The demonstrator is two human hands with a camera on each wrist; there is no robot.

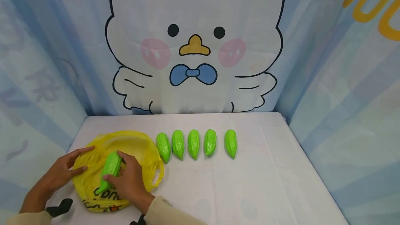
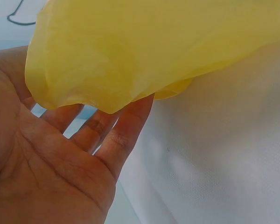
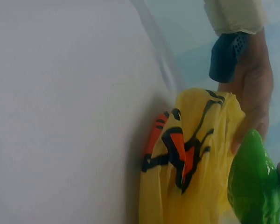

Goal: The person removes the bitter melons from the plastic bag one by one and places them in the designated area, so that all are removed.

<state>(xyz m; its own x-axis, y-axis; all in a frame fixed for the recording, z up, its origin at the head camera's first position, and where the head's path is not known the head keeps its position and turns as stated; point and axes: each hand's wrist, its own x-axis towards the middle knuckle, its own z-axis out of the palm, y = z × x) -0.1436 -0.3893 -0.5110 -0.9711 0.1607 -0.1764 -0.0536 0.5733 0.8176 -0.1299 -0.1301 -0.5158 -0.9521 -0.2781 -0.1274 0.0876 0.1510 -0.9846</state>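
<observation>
A yellow plastic bag (image 1: 147, 148) with black print lies on the table's left side, its opening spread toward the back. My left hand (image 1: 64, 169) holds the bag at its left edge; in the left wrist view, yellow plastic (image 2: 112, 56) hides its fingertips. My right hand (image 1: 132, 180) grips a glossy green ridged toy vegetable (image 1: 111, 164) with a pointed tip, between thumb and fingers above the bag. In the right wrist view the green toy vegetable (image 3: 254, 184) shows at the lower right, beside the bag (image 3: 196, 163).
Several matching green toy vegetables (image 1: 193, 144) stand in a row right of the bag, the rightmost (image 1: 231, 144) slightly apart. A white cloth covers the table (image 1: 250, 183). Printed curtains (image 1: 193, 93) enclose its back and sides.
</observation>
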